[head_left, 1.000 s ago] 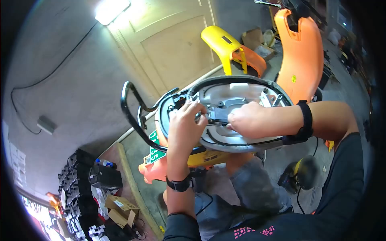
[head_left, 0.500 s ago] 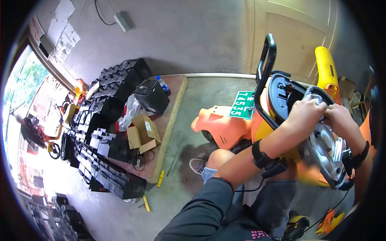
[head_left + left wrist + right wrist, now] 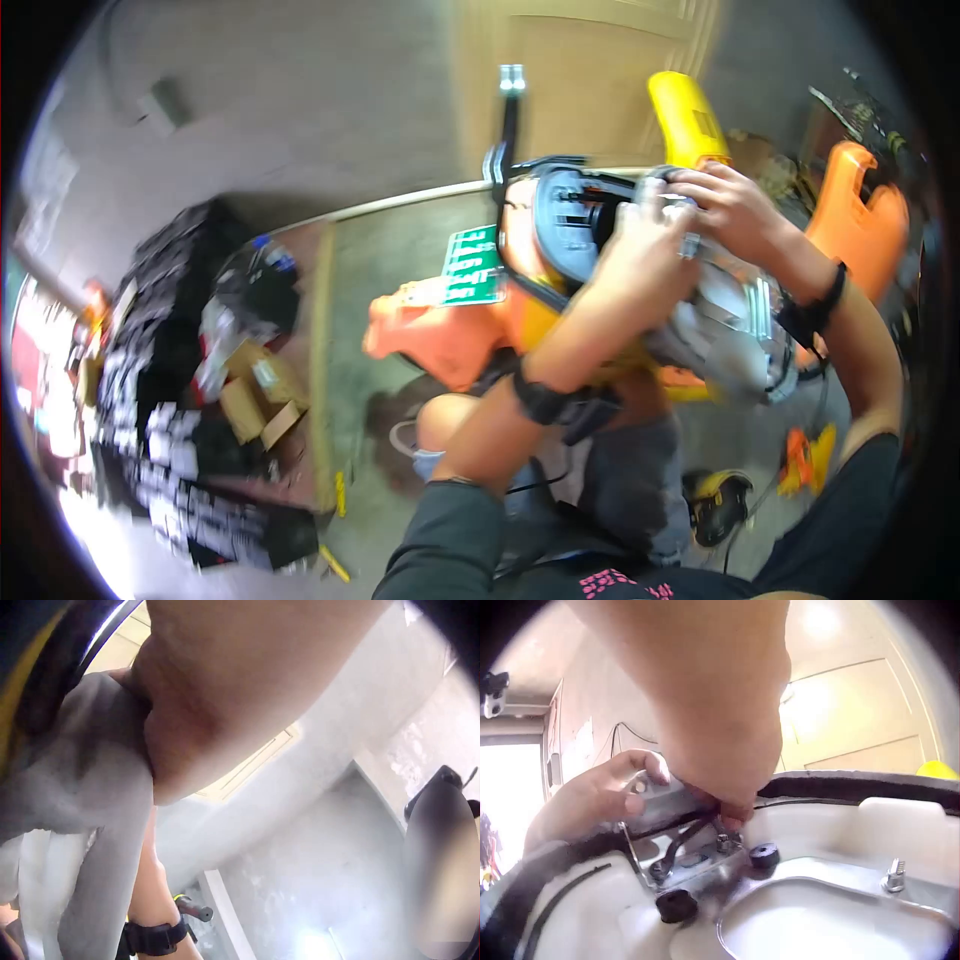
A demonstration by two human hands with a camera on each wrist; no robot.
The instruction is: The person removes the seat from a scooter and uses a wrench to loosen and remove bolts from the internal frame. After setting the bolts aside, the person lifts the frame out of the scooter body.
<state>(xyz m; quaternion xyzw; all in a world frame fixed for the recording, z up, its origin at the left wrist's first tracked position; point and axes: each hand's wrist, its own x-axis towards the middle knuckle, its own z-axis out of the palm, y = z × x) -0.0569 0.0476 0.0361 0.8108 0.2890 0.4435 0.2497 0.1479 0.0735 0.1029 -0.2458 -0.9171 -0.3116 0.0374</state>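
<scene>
In the head view, a scooter seat (image 3: 705, 345) is tipped up with its underside facing me, over the orange scooter body (image 3: 440, 330). My left hand (image 3: 645, 255) grips the metal hinge bracket at the seat's end. Close against it, my right hand (image 3: 735, 210) has curled fingers on the same bracket. The right wrist view shows the hinge bracket (image 3: 697, 862), with the left hand's thumb and finger at its plate. There the right fingertips sit right by a bolt (image 3: 722, 841); their grip is partly hidden. Black rubber buffers (image 3: 676, 906) stand on the underside.
A black rear rail (image 3: 508, 150) rises left of the seat, above a green number plate (image 3: 470, 265). Behind stand a yellow panel (image 3: 688, 120) and an orange panel (image 3: 860, 225). Black boxes (image 3: 165, 300) and an open carton (image 3: 260, 390) are at the left.
My right hand has moved from the middle of the seat's underside to the hinge end, beside the left hand. The head view swung left, then partly back right.
</scene>
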